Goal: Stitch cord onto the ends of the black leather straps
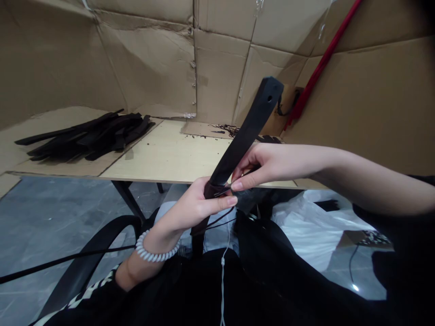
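Observation:
A long dark flat bar (243,133) with a hole near its top end slants up over the table edge. My left hand (199,203) is wrapped around its lower part, where a dark brown wrapping (211,191) surrounds the bar. The thumb of that hand lies across the front. My right hand (249,170) is closed beside the bar, thumb and forefinger pinching a small dark pointed piece (224,189) against the wrapping; its exact kind is unclear. Thin dark cords (219,222) hang below my left thumb.
A pile of dark strips (91,133) lies on the left of the table (163,154). Thin dark scraps (231,130) lie at the back. Cardboard walls (146,63) enclose the table; a red strip (322,68) leans at right. A white plastic bag (306,222) sits below.

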The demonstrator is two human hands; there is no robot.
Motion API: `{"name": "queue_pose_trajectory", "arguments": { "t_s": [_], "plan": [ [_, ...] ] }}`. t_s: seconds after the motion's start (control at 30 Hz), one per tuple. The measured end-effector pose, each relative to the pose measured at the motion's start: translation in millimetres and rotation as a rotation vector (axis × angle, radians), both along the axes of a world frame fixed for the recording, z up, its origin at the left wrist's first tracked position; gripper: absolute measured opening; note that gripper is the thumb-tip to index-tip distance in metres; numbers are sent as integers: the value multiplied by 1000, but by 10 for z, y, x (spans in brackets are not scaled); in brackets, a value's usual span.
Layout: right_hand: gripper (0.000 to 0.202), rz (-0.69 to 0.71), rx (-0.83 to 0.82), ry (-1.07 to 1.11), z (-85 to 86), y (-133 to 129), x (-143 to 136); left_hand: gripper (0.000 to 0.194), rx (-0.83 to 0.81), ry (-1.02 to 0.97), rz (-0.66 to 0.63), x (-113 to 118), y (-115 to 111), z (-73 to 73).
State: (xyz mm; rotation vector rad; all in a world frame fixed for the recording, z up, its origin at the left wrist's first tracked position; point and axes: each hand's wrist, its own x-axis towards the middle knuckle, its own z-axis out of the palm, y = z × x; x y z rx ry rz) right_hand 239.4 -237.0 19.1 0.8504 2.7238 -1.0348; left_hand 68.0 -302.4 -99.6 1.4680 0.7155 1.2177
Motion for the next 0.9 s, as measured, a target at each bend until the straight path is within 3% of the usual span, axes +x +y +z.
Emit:
{"name": "queue_pose_trajectory", "arguments": {
  "t_s": [0.13, 0.43, 0.67, 0.77, 0.9],
  "plan": [
    [30, 14, -78, 31, -41, 6, -51, 22, 7, -11, -7, -3, 23, 7],
    [33, -35, 47, 29, -8, 26, 3, 27, -77, -48, -10, -86, 20, -20],
    [35, -93, 7, 168, -84, 137, 262, 23, -109, -83, 21, -153, 63, -45],
    [34, -180, -67, 331, -344, 134, 403, 24, -114, -140, 48, -183, 132, -39],
    [36, -177, -298, 545, -1053, 19, 382, 26, -121, -182, 72, -219, 233, -26]
  ]
}}
